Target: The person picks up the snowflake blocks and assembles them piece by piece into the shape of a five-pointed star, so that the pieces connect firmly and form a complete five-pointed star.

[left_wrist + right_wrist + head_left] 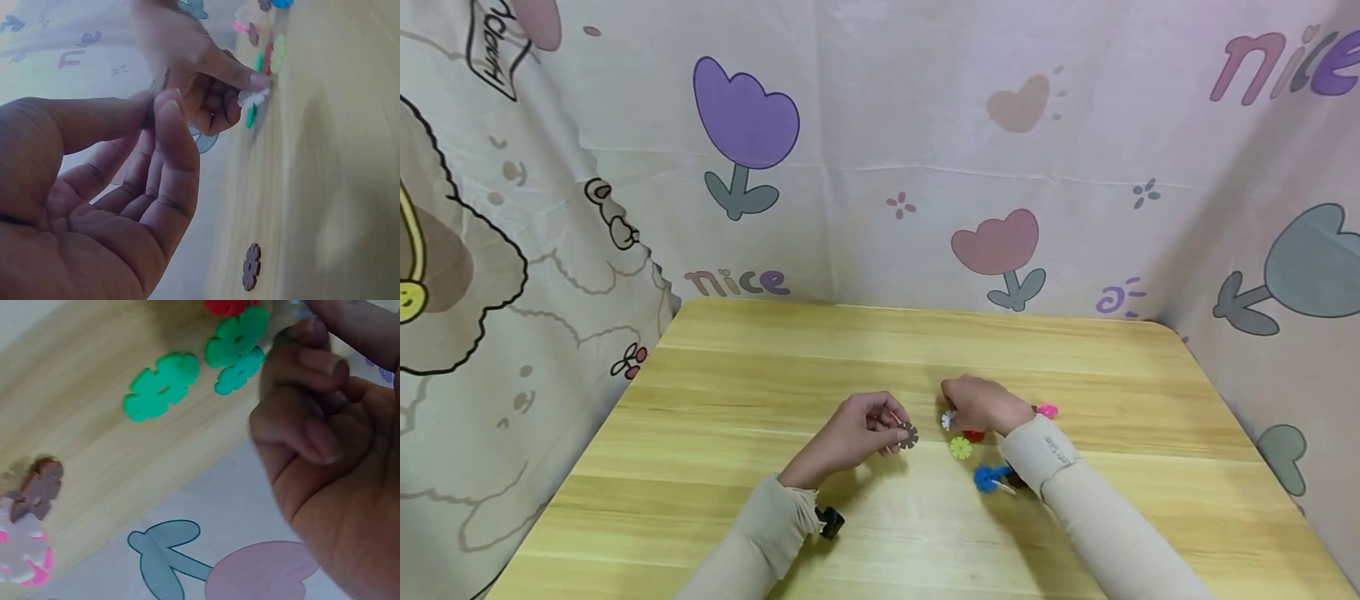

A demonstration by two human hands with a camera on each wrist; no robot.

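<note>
My left hand (853, 437) pinches a dark brown notched snowflake disc (908, 435) between thumb and forefinger; in the left wrist view it appears nearly edge-on. To its right, my right hand (988, 404) is low over the table, its thumb and curled fingers pinching a white snowflake disc (252, 98). Close beside that hand lie a yellow-green disc (960, 447) and a red disc (973, 436). Green discs (162, 386) rest near its fingers in the right wrist view. The white disc is mostly hidden there.
Blue pieces (987, 478) lie by the right sleeve. Beyond the right wrist is a pink piece (1047, 411); a brown disc (39, 487) touches a white-and-pink one (22, 547). Another brown disc (251, 267) lies alone on the wooden table (737, 358). Printed curtains hang behind.
</note>
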